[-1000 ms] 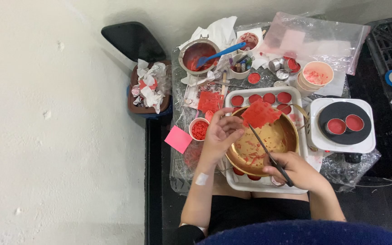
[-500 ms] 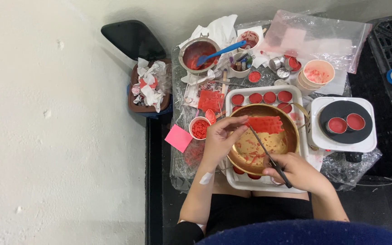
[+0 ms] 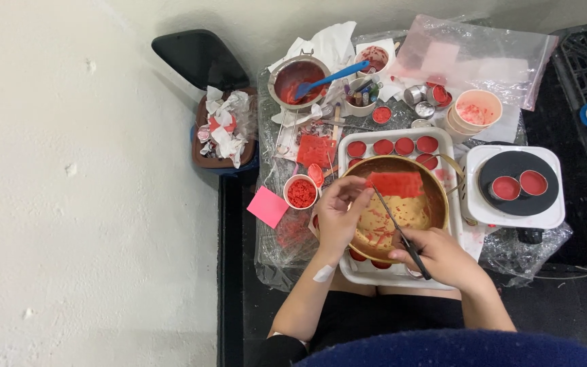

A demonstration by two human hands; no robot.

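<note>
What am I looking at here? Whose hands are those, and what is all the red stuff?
The camera sits on a person's head and looks down, so you see their own two hands. The left hand holds a flat red slab over a gold bowl. The right hand holds a thin dark tool against the slab, and red shavings lie in the bowl. The bowl rests on a white tray of small round red-filled tins. Nearby are a small hot plate with two red tins, a cup of red bits and a pink sticky note.

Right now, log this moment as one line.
left hand: holds red slab over brass bowl | right hand: holds thin tool, tip at slab | bowl on white tray
</note>
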